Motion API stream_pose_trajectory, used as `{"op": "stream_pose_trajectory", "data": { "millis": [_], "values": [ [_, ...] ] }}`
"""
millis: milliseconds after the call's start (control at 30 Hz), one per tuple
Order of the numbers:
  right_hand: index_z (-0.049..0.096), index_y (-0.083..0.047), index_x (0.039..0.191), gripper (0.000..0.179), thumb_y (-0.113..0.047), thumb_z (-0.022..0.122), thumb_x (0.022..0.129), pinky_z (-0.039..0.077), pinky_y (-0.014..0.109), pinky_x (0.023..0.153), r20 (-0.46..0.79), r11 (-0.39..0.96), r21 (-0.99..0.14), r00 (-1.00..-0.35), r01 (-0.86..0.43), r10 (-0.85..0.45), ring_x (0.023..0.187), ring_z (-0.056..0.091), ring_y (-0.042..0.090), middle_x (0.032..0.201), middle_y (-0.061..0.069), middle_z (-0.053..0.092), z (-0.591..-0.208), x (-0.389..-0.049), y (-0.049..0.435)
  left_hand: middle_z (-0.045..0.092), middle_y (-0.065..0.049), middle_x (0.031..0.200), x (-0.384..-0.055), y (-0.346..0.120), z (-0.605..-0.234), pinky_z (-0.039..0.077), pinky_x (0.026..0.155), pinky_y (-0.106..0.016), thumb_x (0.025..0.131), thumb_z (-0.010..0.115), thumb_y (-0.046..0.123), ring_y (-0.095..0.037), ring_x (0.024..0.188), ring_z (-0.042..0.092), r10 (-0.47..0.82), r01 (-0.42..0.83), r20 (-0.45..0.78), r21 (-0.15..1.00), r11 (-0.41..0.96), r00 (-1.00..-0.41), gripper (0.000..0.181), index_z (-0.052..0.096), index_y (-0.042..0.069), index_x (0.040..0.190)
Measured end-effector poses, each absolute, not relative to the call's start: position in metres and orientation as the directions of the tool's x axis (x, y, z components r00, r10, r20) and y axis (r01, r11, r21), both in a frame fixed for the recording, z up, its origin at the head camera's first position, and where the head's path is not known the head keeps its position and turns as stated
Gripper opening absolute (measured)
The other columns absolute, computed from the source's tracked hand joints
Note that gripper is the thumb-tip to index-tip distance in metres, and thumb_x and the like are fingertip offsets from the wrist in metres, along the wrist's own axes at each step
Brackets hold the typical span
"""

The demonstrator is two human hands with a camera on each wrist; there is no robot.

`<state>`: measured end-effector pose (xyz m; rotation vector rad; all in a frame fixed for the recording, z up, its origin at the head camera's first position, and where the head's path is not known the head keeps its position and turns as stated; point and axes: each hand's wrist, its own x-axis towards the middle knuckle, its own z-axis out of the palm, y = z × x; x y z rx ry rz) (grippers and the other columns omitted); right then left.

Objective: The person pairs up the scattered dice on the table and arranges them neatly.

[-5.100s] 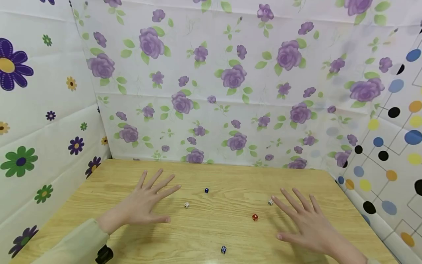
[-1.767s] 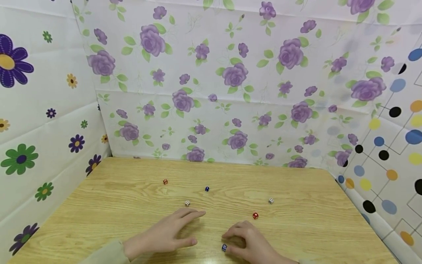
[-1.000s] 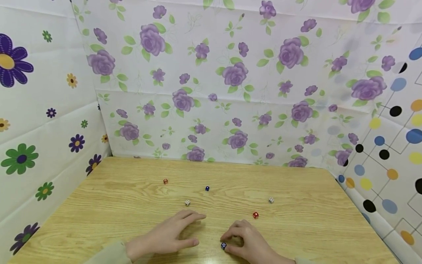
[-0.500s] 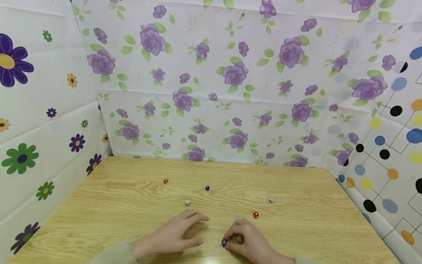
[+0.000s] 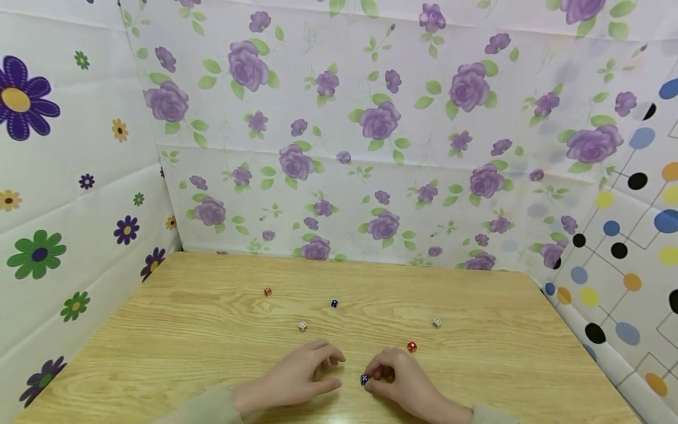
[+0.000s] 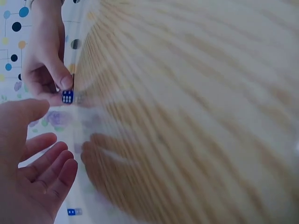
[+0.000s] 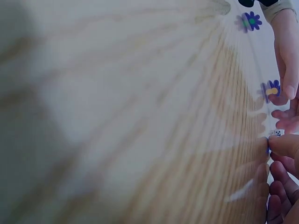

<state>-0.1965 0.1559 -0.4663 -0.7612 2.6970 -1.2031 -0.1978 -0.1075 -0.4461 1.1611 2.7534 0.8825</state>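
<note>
Near the front of the table, my right hand (image 5: 405,383) pinches a blue die (image 5: 364,380) with white pips between thumb and index finger. In the left wrist view the blue die (image 6: 67,97) sits at the tips of the right hand (image 6: 44,51), low at the tabletop. My left hand (image 5: 299,377) is just left of that die, apart from it, fingers loosely bent and holding nothing. The right wrist view catches only part of the right hand (image 7: 287,172), with the left hand (image 7: 289,60) beyond; the pinched die is mostly hidden there.
On the wooden table (image 5: 212,330) lie a white die (image 5: 302,325), a second blue die (image 5: 334,303) and a red die (image 5: 267,291) farther back. Right of centre are another red die (image 5: 412,347) and white die (image 5: 436,323). Patterned cloth (image 5: 339,194) encloses the back and sides.
Both hands, at first spread wide apart, have come together near the front. The right hand has taken hold of the blue die and shifted it slightly away from me; the left hand has moved right.
</note>
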Motion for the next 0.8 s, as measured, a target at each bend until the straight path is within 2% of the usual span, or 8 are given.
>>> {"op": "stream_pose_trajectory", "data": {
  "millis": [200,433,800],
  "values": [
    [0.073,-0.024,0.087,0.007,-0.028,0.078,0.085,0.045,0.018,0.065,0.135,0.554,-0.719,-0.866,-0.420,-0.482,0.073,0.052,0.000,0.079,-0.012,0.062,-0.469,-0.199,0.158,0.064,0.008,0.102,-0.202,-0.092,-0.448,0.048,0.077,-0.017,0.093,0.069,0.034,0.000,0.089,0.055,0.644,0.615,0.168,0.542,0.573,-0.747,0.027,0.065,0.018,0.114],
    [0.073,-0.023,0.086,0.007,-0.026,0.079,0.084,0.046,0.018,0.065,0.150,0.556,-0.708,-0.862,-0.435,-0.484,0.073,0.053,0.000,0.080,-0.012,0.062,-0.468,-0.203,0.159,0.063,0.006,0.096,-0.210,-0.079,-0.453,0.046,0.072,-0.015,0.090,0.073,0.030,0.001,0.082,0.054,0.629,0.616,0.205,0.564,0.549,-0.749,0.024,0.066,0.016,0.108],
    [0.074,-0.022,0.086,0.006,-0.021,0.079,0.083,0.048,0.018,0.065,0.167,0.539,-0.715,-0.857,-0.445,-0.487,0.072,0.054,-0.002,0.080,-0.011,0.065,-0.469,-0.204,0.159,0.064,0.006,0.089,-0.214,-0.063,-0.454,0.046,0.066,-0.013,0.088,0.076,0.025,0.003,0.072,0.054,0.606,0.565,0.177,0.625,0.539,-0.775,0.014,0.068,0.017,0.095]
  ]
}}
